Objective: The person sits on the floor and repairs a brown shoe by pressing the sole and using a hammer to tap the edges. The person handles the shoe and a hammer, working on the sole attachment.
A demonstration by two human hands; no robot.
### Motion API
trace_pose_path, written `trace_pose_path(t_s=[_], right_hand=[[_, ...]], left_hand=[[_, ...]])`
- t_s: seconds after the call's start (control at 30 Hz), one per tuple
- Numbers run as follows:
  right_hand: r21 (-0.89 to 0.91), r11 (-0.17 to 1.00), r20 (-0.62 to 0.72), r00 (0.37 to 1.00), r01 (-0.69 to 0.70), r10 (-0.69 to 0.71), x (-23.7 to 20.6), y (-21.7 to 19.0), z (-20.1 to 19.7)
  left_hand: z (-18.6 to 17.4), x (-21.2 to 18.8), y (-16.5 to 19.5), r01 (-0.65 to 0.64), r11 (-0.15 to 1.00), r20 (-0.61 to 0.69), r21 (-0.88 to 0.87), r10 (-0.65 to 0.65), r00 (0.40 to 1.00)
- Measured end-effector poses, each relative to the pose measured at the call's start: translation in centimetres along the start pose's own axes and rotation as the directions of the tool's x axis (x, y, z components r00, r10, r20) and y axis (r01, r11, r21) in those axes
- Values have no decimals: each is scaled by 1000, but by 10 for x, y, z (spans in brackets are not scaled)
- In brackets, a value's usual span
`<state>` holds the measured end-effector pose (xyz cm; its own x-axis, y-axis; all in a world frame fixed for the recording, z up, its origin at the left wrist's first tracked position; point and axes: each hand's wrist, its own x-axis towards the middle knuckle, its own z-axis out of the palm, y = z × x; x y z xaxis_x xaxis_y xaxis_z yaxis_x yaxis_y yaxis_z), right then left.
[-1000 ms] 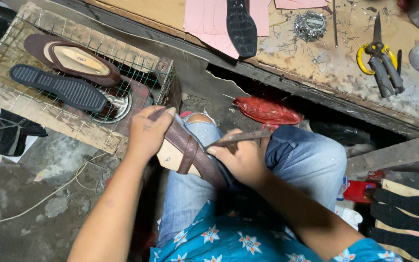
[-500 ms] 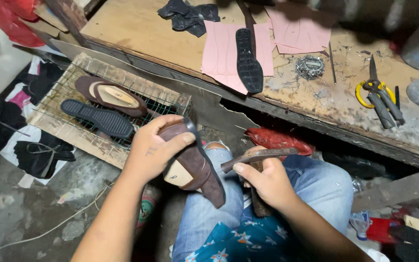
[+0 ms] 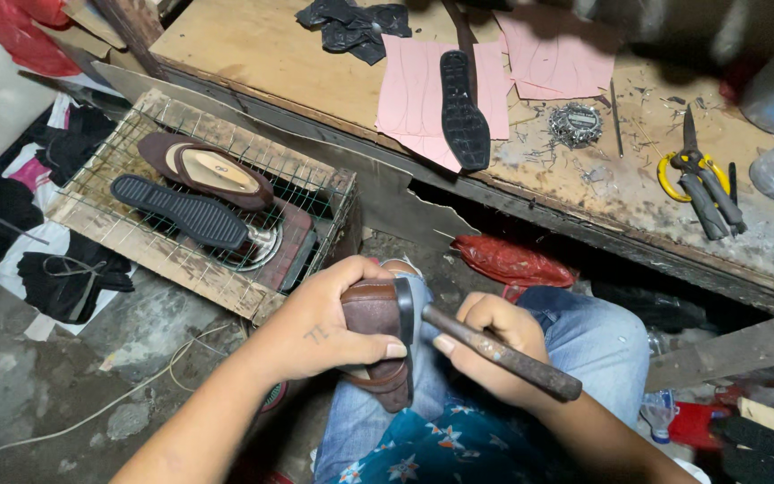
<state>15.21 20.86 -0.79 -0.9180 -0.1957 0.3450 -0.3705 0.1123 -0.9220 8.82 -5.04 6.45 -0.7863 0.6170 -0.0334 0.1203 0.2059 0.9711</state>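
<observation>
A: What is held by the left hand (image 3: 315, 327)?
B: A brown shoe (image 3: 376, 345) is gripped over the lap.
A: And the right hand (image 3: 490, 345)?
B: A rusty hammer (image 3: 485, 345) is grasped, its head pressed against the shoe.

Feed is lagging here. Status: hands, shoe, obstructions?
Left hand grips brown leather shoe on lap. Right hand holds rusty metal hammer, head against shoe. Nothing between them.
</observation>
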Motion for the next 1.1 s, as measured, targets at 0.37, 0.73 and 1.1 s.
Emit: trace_pose_path(t_s=[0.37,0.73,1.1], right_hand=[[-164,859,285,857,485,-429,-2,-28,4],[-121,947,279,926,298,-255,3,-44,-7],[24,960,234,932,279,-277,-8,-16,1]], left_hand=[[14,-23,11,-15,993,106,115,3,994],[18,-33,24,-203,936,-29,288,220,975],[31,-23,16,-411,774,-30,482,483,875]])
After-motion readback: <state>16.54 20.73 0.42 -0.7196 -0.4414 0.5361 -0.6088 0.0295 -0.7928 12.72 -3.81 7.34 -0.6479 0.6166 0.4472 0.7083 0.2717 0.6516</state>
